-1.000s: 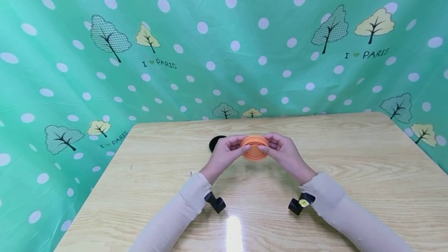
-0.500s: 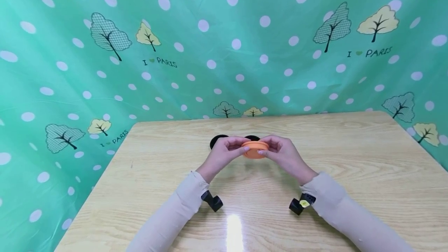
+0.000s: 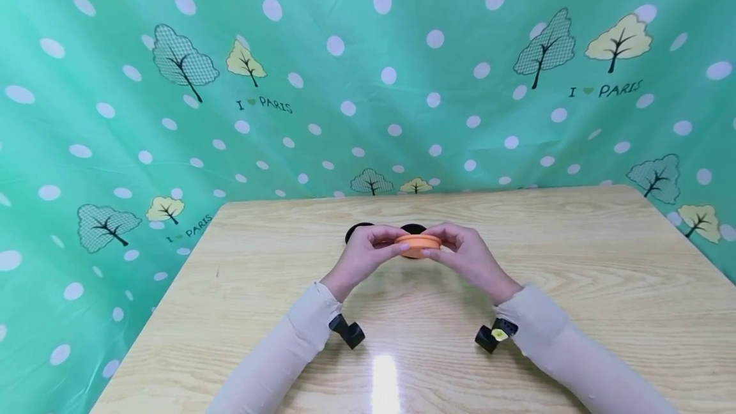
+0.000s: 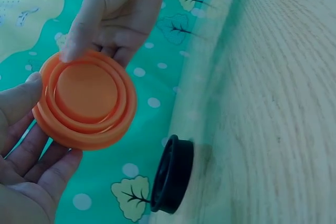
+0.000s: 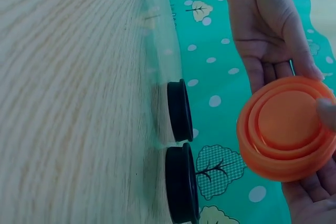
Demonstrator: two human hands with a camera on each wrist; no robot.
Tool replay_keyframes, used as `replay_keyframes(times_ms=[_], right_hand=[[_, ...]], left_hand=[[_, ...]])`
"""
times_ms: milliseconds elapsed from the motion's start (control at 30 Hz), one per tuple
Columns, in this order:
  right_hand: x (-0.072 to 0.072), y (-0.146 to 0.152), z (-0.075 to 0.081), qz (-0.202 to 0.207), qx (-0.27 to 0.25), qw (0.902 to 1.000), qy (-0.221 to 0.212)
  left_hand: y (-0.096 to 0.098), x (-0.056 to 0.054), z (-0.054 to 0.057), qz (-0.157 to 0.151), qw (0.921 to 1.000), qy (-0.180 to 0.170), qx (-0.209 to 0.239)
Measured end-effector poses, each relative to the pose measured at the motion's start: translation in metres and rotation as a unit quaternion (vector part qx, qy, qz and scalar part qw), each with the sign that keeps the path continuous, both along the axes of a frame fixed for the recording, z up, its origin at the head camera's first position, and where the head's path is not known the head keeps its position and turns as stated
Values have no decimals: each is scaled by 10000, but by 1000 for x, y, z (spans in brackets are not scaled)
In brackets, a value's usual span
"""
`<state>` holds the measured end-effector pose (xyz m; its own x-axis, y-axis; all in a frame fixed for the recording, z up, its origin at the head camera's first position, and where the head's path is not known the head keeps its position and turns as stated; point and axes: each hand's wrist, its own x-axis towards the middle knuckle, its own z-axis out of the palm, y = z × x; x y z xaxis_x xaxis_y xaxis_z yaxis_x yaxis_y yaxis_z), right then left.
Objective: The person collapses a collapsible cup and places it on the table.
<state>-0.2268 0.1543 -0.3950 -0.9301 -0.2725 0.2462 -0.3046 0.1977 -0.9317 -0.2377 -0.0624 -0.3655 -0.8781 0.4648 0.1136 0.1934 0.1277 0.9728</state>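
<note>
An orange collapsible cup (image 3: pixel 418 246), folded flat with stepped rings, is held up over the table between both hands. My left hand (image 3: pixel 367 254) pinches its left rim, thumb on the near side and fingers behind. On the opposite rim, my right hand (image 3: pixel 468 259) pinches it the same way. The ringed face of the cup (image 4: pixel 86 92) shows fully in the left wrist view. Behind the hands stand two round black lid-like pieces; the left one (image 3: pixel 356 231) is partly covered by my left hand, and the other (image 3: pixel 413 229) is partly behind the cup.
The light wooden table (image 3: pixel 276 312) reaches back to a green dotted curtain (image 3: pixel 322 82) printed with trees. A bright light reflection (image 3: pixel 384 382) lies near the table's front. Black wrist cameras (image 3: pixel 349 332) hang under both sleeves.
The cup has tipped from facing the head camera to nearly edge-on and sits slightly lower. The second black piece has come into view behind it. Both hands keep their pinch.
</note>
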Motion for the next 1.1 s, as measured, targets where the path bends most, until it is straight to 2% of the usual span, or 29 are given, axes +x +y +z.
replay_keyframes(times_ms=[133,400,567,667,867,1100], right_hand=[[-1,0,0,-23,12,9999,-132],[-3,3,0,87,255,9948,-987],[-4,6,2,400,-36,9907,-1299],[-4,7,2,408,-104,9893,-1397],[-3,4,3,128,-126,9914,-1298],[-3,1,1,-43,-445,9959,-784]], left_hand=[[-1,1,-2,43,10000,1,55],[0,4,-1,150,9996,145,214],[0,-7,-15,102,9990,262,356],[0,-12,-21,38,9985,340,424],[-3,-12,-17,-32,9987,420,288],[-4,-15,-15,-42,9985,540,118]])
